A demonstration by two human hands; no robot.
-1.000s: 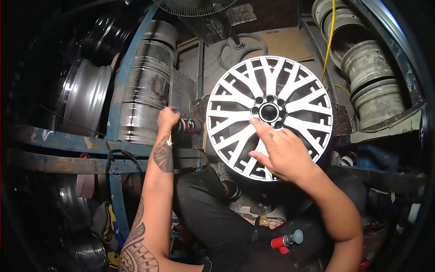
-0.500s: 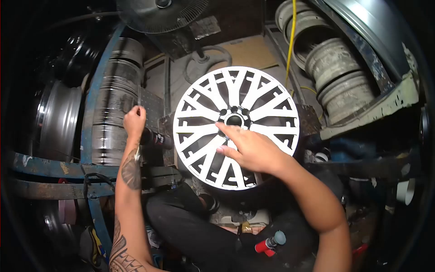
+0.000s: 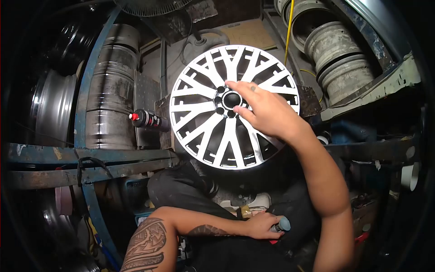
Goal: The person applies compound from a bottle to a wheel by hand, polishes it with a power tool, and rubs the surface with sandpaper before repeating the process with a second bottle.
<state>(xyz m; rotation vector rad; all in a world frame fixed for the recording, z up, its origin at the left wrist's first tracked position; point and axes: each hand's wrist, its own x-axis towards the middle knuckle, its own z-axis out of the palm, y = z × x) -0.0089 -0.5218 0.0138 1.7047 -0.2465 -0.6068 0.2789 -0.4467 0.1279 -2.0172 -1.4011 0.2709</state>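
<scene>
Fingers have moved away from the bottle (image 3: 151, 120), left of the wheel (image 3: 230, 123). The left hand (image 3: 261, 225) now clasps a small tool (image 3: 284, 224), so 2 hands are engaged: the right hand (image 3: 270, 112), thumb and fingers apart, covers part of the hub (image 3: 232, 100).

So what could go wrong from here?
The bottle is close beside the wheel; turning the wheel might knock it.
The left hand grips the round-headed tool near the lap; starting it there could snag the trousers.
The right hand is spread over the hub, where the tool might catch fingers.
</scene>
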